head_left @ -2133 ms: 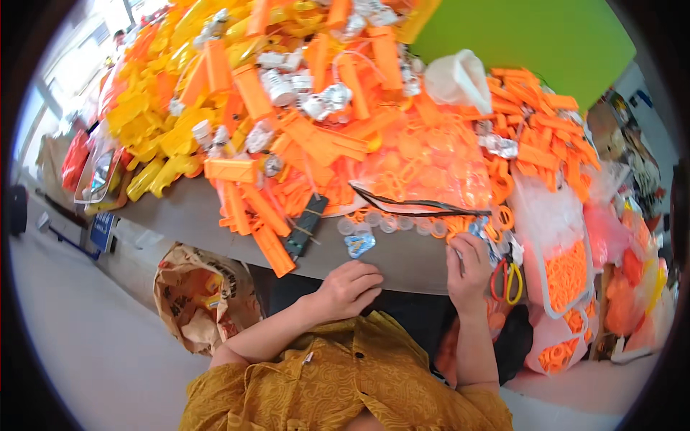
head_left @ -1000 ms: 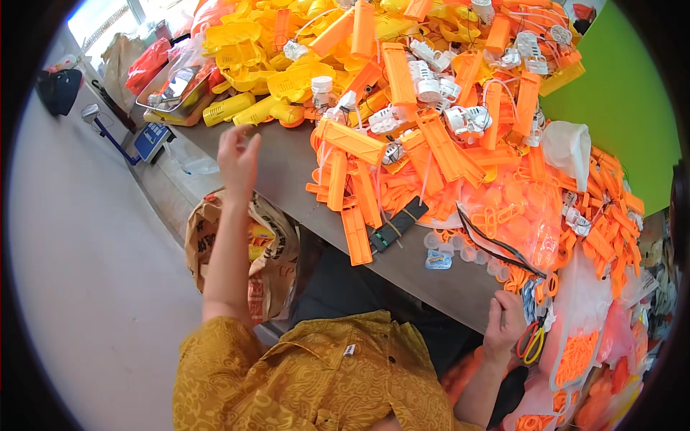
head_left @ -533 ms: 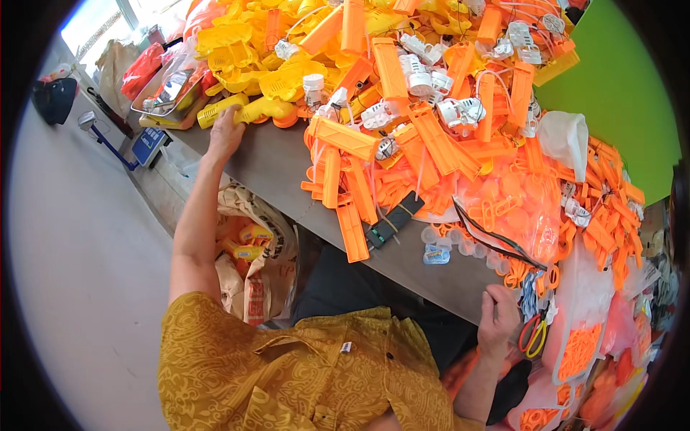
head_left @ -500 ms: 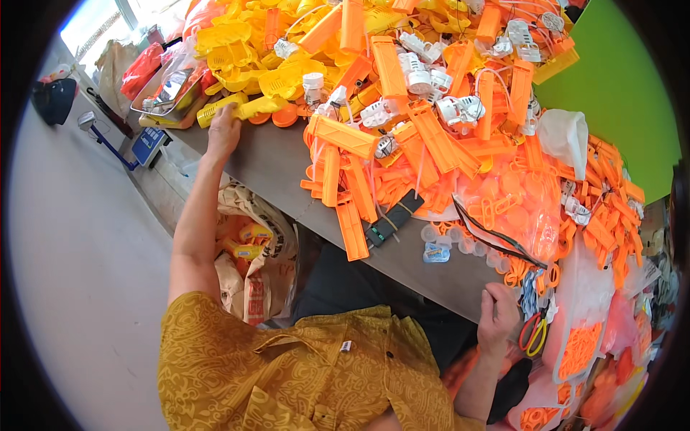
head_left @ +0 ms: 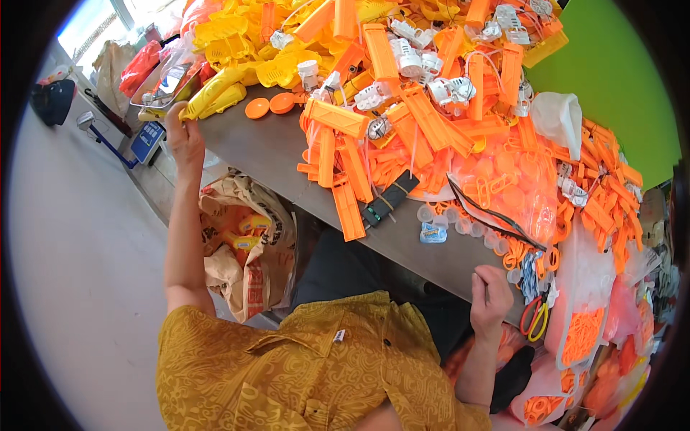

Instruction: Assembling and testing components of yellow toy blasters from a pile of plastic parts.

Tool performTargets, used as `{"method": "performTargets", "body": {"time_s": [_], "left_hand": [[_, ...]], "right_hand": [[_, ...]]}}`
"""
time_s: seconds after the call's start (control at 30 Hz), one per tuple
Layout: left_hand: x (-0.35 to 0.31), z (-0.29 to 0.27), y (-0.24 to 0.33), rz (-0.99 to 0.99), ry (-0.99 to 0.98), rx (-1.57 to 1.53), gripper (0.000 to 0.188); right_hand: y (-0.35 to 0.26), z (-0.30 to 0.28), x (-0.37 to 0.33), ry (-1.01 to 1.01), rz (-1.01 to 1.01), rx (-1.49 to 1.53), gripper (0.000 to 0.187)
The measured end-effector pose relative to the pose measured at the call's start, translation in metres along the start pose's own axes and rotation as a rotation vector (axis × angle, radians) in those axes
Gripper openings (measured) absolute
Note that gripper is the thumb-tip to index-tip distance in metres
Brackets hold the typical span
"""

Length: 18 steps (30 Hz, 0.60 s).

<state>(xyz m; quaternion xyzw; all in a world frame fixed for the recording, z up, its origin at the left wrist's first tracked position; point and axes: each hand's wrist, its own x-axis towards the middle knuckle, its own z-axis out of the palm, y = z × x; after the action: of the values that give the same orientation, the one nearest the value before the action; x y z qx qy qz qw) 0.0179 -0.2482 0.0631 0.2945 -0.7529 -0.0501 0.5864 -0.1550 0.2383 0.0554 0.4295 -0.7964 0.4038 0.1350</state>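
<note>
Long yellow piece (head_left: 213, 89), farther left

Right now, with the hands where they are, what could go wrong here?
The yellow piece seems pinched at one end by the left hand, so it might slip. The long orange piece lies at the table edge; a bump could drop it. Scissors are near the right hand, which might brush them.
</note>
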Motion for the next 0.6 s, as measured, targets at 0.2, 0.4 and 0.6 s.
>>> {"method": "performTargets", "body": {"time_s": [0.2, 0.4, 0.6], "left_hand": [[-0.010, -0.037, 0.184, 0.674, -0.568, -0.369, 0.026], [-0.068, -0.008, 0.273, 0.978, -1.140, -0.720, 0.032], [-0.133, 0.029, 0.310, 0.529, -1.247, -1.132, 0.019]], "right_hand": [[-0.056, -0.008, 0.026, 0.073, -0.169, -0.009, 0.026], [-0.062, -0.026, -0.007, -0.189, 0.007, -0.006, 0.025], [-0.045, -0.012, -0.064, -0.329, 0.324, 0.126, 0.022]]}}
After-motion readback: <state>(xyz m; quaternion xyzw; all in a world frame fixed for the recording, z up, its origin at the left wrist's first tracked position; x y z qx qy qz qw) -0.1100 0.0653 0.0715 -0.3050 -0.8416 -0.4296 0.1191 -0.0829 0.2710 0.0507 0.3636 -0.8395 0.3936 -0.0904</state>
